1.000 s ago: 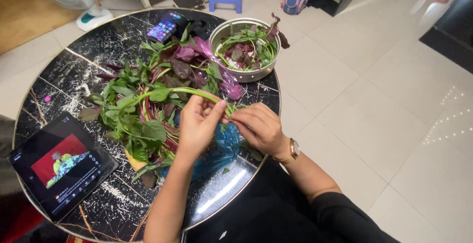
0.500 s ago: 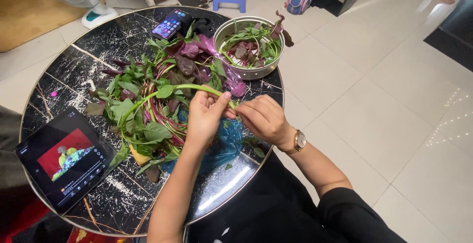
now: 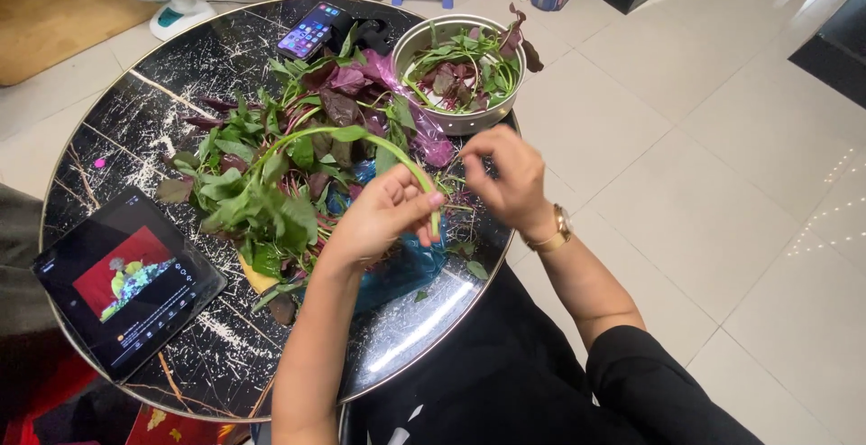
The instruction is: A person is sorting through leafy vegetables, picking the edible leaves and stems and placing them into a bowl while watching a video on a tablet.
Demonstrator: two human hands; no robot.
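Head view: right hand [image 3: 507, 177] has left the stem [image 3: 397, 158]; left hand [image 3: 383, 217] keeps it.

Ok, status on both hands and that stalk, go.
Left hand pinching green stalk near its cut end. Right hand raised beside it, fingers curled, contents unclear. Leaf pile and metal bowl close by.

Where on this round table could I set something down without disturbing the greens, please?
Bare marbled top shows between the tablet and the table rim nearest the person, and at the far left, behind the tablet. The middle is crowded with leafy greens; the metal bowl and phone fill the far side.
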